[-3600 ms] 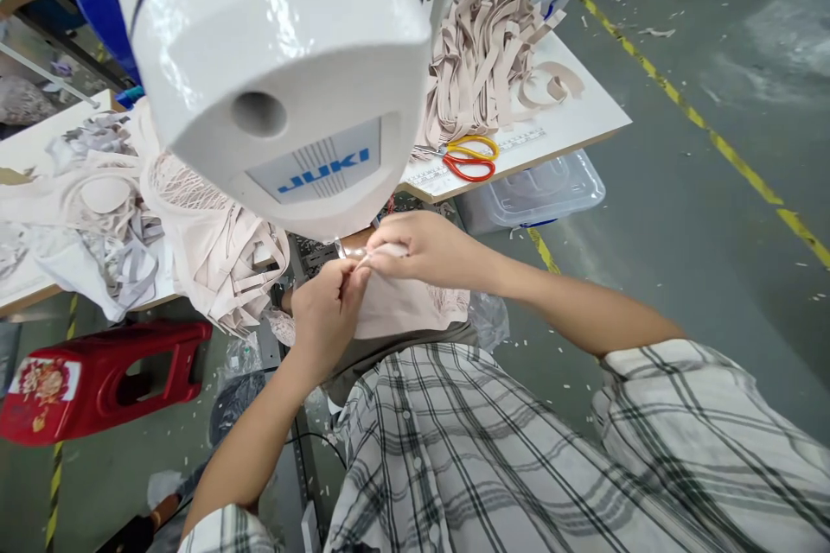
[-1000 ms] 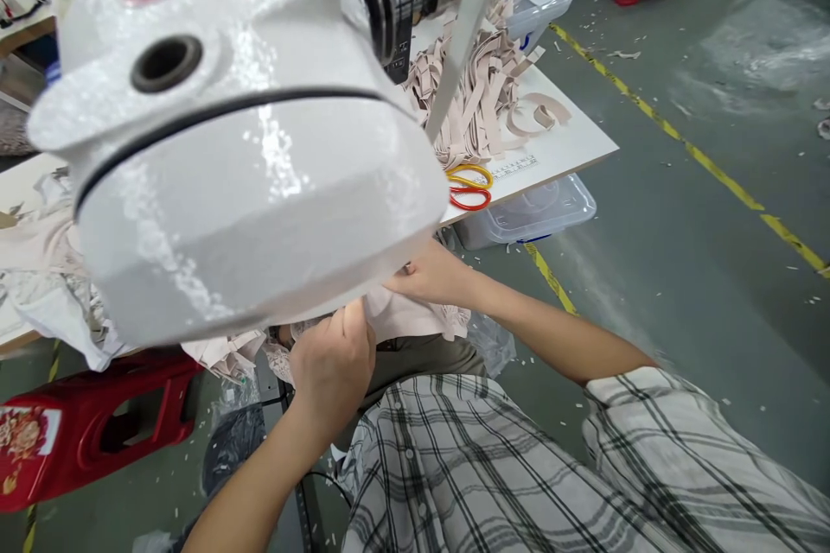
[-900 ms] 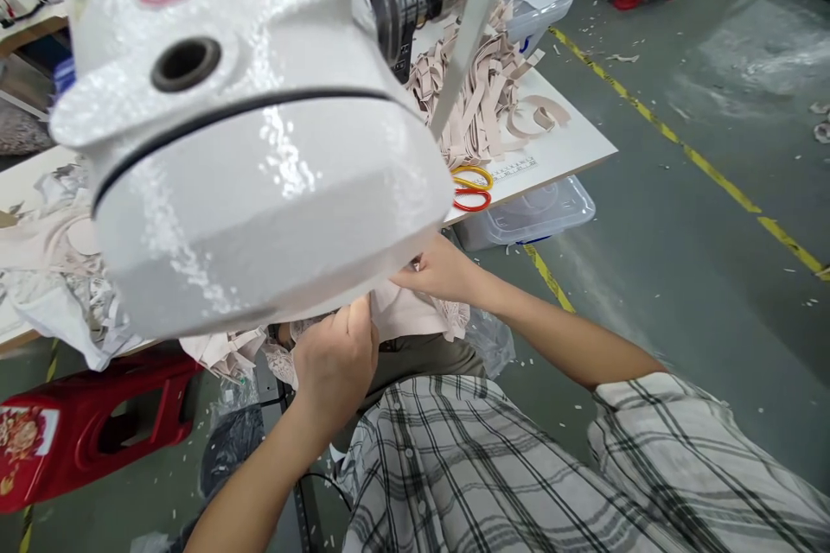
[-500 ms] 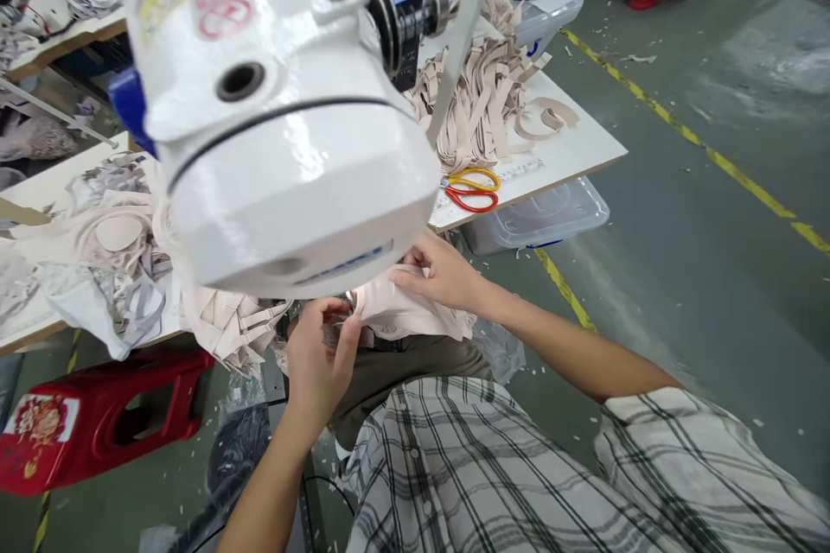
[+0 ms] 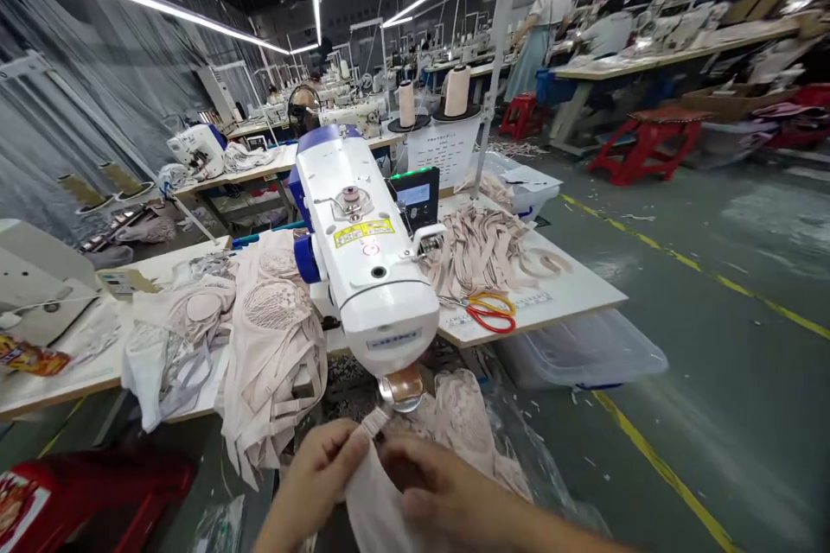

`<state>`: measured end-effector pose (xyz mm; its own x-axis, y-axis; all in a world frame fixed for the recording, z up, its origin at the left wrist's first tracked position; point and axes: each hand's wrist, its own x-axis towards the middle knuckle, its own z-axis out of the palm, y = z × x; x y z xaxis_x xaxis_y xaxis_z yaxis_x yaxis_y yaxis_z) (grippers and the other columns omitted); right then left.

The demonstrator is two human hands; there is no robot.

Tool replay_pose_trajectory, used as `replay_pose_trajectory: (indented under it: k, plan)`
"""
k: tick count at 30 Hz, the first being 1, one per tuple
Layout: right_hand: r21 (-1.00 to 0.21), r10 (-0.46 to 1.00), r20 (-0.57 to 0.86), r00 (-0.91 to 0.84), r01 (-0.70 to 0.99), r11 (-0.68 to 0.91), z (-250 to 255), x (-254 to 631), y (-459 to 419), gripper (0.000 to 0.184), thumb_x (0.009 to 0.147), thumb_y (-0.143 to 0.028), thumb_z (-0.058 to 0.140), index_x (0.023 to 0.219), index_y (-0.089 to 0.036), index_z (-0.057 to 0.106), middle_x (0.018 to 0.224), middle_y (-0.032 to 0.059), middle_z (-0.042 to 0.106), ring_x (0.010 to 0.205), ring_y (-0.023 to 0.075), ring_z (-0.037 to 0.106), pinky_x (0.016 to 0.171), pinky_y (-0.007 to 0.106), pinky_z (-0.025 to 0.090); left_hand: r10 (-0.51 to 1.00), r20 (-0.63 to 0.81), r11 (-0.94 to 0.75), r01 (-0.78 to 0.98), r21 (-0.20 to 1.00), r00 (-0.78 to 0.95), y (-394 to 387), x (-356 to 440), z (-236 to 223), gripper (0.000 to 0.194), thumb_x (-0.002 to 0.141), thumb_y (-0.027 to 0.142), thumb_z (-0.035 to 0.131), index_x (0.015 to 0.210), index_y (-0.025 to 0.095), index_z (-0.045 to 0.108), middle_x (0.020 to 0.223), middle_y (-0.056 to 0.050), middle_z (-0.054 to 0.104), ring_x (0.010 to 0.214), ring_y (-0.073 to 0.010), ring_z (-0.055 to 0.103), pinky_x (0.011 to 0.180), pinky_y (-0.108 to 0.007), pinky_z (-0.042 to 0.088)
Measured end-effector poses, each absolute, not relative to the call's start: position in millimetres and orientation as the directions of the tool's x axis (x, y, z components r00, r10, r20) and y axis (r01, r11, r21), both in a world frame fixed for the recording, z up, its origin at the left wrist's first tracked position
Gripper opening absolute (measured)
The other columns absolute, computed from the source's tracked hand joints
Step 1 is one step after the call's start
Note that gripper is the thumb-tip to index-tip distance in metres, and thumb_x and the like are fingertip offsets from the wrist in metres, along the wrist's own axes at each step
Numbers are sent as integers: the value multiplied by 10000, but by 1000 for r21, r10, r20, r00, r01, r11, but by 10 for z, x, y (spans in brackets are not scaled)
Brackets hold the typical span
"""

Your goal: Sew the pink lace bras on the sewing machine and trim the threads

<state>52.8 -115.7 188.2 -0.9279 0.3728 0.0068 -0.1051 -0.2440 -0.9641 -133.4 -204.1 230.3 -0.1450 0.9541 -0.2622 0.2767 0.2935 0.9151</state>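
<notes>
Below the head of the white sewing machine (image 5: pixel 389 302), my left hand (image 5: pixel 321 475) pinches a narrow band end of a pale pink bra (image 5: pixel 376 501) between thumb and fingers. My right hand (image 5: pixel 447 484) is curled over the same smooth fabric, its thumb lying along it; the fingertips are partly hidden. Just above the hands sits the machine's rounded metal working end (image 5: pixel 403 389). A pale pink lace cup (image 5: pixel 462 415) shows behind my right hand; whether it belongs to the held bra I cannot tell.
Pale pink bras (image 5: pixel 276 320) hang over the table edge on the left. Orange-and-red-handled scissors (image 5: pixel 491 311) lie right of the machine, near a heap of fabric straps (image 5: pixel 483 242). A clear plastic bin (image 5: pixel 584 354) stands below. A red stool (image 5: pixel 84 492) is at lower left.
The view has tilted up, showing more of the workshop. My hands have come closer together, and the right hand has moved down and in, beside the left one.
</notes>
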Motion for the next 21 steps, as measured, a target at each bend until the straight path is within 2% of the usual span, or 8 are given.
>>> replay_pose_trajectory:
  k: [2,4,7,10,13,17,19,21]
  plan:
    - [-870,375,-80,-923,-119,-478,1792,281,-1182,527,727,-676,697,884,-178,628,774,-3,519,682,107,457,650,238,418,950,-263,309,367,878,-171,-2096,-1458,2364,472,926,579,493,719,161,569,690,6,499,665,-134,450,590,-232,335]
    - [-802,411,-186,-893,-103,-588,1598,98,-1205,510,796,-694,595,857,-188,601,740,-6,527,626,94,477,618,230,446,946,-292,324,418,849,-141,-2123,-1544,2340,446,933,554,474,740,169,590,690,7,523,653,-140,463,578,-234,340]
    - [-850,573,-237,-785,-118,-513,1214,11,-1262,413,781,-590,670,830,-191,572,697,-19,540,571,84,494,584,222,474,947,-316,293,573,766,-63,-2144,-1585,2104,391,916,476,513,664,183,569,623,22,495,616,-139,465,587,-241,349]
    - [-899,684,-261,-681,-86,-428,900,73,-1292,361,801,-538,670,892,-203,572,774,-9,587,657,105,559,673,248,514,914,-141,362,609,706,-379,-2161,-1497,1763,231,862,379,602,728,191,598,729,-12,585,737,-171,554,715,-271,429]
    - [-978,791,-157,-591,-20,-208,748,167,-1281,283,836,-467,655,951,-212,610,931,43,644,877,182,621,837,340,523,809,-159,437,399,806,-565,-2141,-1295,1505,250,883,412,578,798,181,623,786,-45,630,757,-180,582,723,-286,463]
    - [-989,784,47,-619,80,122,716,288,-1231,148,814,-366,663,852,-226,695,1029,99,687,1061,287,605,961,457,470,850,-263,397,228,889,-456,-2061,-1042,1350,360,901,480,529,810,160,667,761,-43,668,732,-172,610,675,-261,478]
    - [-957,737,120,-665,120,264,759,373,-1197,142,831,-358,647,815,-230,706,1007,98,705,1034,283,620,930,450,483,835,-244,380,198,903,-492,-2038,-987,1348,346,917,456,507,906,155,678,826,-46,687,792,-170,617,722,-253,478]
    - [-892,689,187,-700,174,418,846,466,-1161,184,880,-375,610,839,-225,710,881,75,713,886,237,646,817,393,511,814,-232,380,186,906,-532,-2041,-973,1391,330,925,442,509,957,157,672,841,-42,685,791,-163,605,720,-245,466]
